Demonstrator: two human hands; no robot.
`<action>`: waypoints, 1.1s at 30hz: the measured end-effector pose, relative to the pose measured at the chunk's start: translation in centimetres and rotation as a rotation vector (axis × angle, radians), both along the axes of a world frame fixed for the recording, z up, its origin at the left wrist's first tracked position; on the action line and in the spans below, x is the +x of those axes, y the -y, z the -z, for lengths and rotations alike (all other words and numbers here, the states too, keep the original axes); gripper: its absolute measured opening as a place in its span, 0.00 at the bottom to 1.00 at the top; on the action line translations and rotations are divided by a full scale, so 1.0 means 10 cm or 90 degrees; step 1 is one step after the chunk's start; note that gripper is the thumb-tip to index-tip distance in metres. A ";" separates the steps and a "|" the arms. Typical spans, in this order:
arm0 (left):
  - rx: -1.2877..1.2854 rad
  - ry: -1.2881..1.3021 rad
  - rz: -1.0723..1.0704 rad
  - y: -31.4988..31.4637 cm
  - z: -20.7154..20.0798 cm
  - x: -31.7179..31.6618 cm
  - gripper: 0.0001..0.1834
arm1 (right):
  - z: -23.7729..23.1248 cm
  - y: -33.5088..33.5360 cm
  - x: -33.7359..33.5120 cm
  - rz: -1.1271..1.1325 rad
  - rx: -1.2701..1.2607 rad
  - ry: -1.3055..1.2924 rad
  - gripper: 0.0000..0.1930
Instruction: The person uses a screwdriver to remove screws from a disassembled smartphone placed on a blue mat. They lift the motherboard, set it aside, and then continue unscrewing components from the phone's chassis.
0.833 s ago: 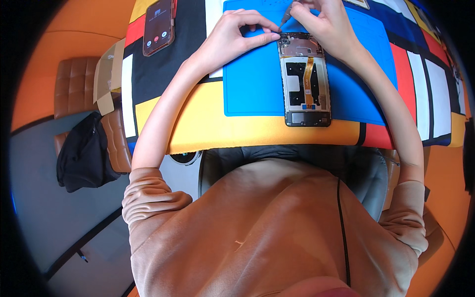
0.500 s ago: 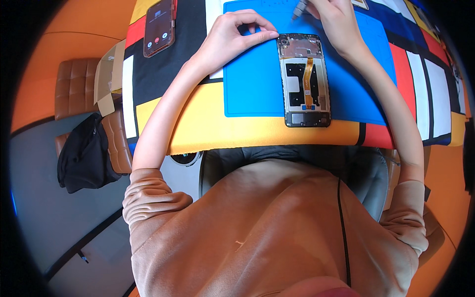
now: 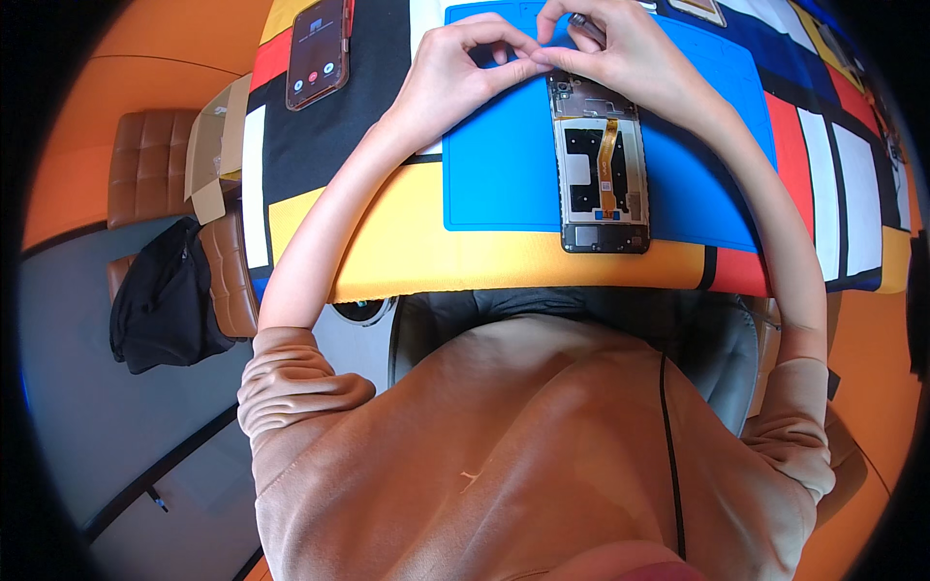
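An opened black smartphone with its back cover removed [image 3: 603, 165] is laid flat on a blue rectangular rubber work mat [image 3: 499, 155], its exposed inner side turned upward, so that the dark shielding plates and an orange flex ribbon [image 3: 607, 160] running down its middle are shown. The phone is set lengthwise, its lower end near the mat's near edge and its upper end under the hands; this placement seemingly keeps the open frame steady and the small parts on a non-slip surface.

The left hand [image 3: 455, 73] is held just left of the phone's upper end, its fingers curled and its thumb and forefinger pressed together as in a pinch; whether anything tiny is held between them cannot be told. The right hand [image 3: 635, 58] is bent over the phone's top edge, its fingertips brought against those of the left hand, and a slim grey metal tool [image 3: 587, 27] is seen lying across its fingers, apparently gripped there. Both wrists appear to be braced close above the mat, probably for fine control.

Far left of the phone, beyond the mat, a second smartphone in a red case with a lit screen [image 3: 317, 50] is lying on the tablecloth of red, yellow, black and white blocks [image 3: 291, 155]. Further left of it, a brown cardboard box [image 3: 215, 145] and a black bag [image 3: 160, 300] are resting on brown leather seats.
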State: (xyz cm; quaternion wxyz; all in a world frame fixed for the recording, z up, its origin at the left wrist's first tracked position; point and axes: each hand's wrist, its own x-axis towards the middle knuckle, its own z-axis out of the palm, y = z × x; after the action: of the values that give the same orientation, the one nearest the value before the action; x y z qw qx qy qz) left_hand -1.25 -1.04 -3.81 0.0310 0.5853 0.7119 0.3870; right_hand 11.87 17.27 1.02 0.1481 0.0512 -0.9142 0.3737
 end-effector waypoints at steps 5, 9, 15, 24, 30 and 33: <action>-0.020 0.288 -0.103 0.03 -0.12 0.14 0.07 | -0.01 0.00 0.01 0.083 -0.013 0.052 0.12; -0.006 0.453 -0.078 0.01 -0.10 0.10 0.09 | -0.03 0.00 0.02 0.106 -0.051 0.045 0.13; 0.081 0.376 0.044 0.04 -0.07 0.04 0.17 | 0.02 -0.09 -0.01 0.062 -0.167 0.021 0.10; 0.020 0.424 0.040 0.02 -0.18 0.11 0.14 | 0.12 -0.67 -0.08 0.051 0.049 0.071 0.13; 0.014 0.398 0.011 0.02 -0.14 0.08 0.13 | -0.11 -1.35 0.04 0.170 0.201 0.170 0.07; 0.010 0.398 0.004 0.02 -0.13 0.08 0.13 | -0.06 -1.52 0.09 0.221 0.248 0.225 0.08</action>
State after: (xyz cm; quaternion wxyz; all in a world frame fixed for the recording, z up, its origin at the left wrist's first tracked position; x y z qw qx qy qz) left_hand -0.41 -1.25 -2.47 0.2455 0.4405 0.6630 0.5533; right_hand 12.82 32.45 1.59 0.0363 -0.1441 -0.9753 0.1636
